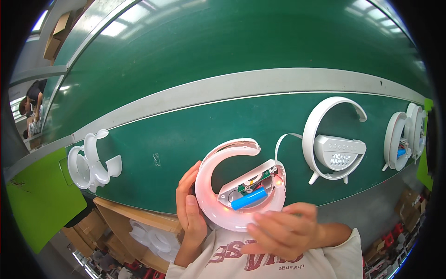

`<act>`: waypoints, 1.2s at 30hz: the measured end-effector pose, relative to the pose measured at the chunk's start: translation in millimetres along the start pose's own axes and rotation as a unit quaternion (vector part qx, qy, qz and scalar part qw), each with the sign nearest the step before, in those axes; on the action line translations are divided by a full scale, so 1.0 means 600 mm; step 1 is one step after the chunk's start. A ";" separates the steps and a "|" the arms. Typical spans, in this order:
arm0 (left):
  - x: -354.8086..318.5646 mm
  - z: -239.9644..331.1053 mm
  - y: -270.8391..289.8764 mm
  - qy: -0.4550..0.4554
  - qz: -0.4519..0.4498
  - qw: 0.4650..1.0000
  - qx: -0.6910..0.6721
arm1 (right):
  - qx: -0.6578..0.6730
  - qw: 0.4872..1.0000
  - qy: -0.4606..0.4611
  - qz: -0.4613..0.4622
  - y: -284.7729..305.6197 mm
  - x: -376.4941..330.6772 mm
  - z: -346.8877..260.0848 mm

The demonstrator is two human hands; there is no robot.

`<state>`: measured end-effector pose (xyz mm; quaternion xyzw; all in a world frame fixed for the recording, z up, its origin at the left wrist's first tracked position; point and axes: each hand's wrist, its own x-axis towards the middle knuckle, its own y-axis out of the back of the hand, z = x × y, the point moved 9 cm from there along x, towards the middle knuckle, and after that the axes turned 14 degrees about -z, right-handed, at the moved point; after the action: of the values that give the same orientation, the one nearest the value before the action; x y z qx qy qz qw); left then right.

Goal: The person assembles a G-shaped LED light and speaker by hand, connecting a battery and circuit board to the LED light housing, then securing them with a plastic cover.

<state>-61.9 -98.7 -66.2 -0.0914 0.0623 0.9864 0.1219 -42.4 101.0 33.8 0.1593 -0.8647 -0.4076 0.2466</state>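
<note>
A white G-shaped lamp [208, 197] with its base housing uncovered is in front of me, glowing pinkish along its curve. Inside that housing lie a blue cylindrical battery [249, 199], green circuit board pieces and thin wires. My left hand [190, 211] grips the lamp's left side, thumb and fingers against the outer curve. In front of its lower right rim is my right hand [283, 230], fingers stretched out and apart; whether the fingertips touch the rim I cannot tell. From the housing's top corner a thin white cable [278, 145] runs toward a second lamp.
That second lamp [310, 135], with a lit clock display, stands upright to the right. More lamps [394, 139] stand at the far right. White curved shells [95, 160] sit at the left by a green sheet [44, 197]. Below, a cardboard box [134, 216] holds white parts.
</note>
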 end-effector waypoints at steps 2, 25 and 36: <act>-0.005 0.002 -0.004 0.009 0.019 1.000 -0.014 | -0.025 0.991 0.060 -0.114 -0.043 0.017 -0.030; -0.006 0.016 -0.017 -0.064 -0.034 0.962 0.263 | -0.074 0.970 0.152 -0.174 -0.098 0.004 -0.046; -0.005 0.014 0.008 0.006 -0.035 0.994 0.101 | -0.078 0.969 0.101 -0.210 -0.109 0.006 -0.038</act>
<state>-61.8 -102.6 -57.1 -0.0863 0.1586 0.9697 0.1647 -27.5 44.7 -4.0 0.3577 -0.7482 -0.4981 0.2532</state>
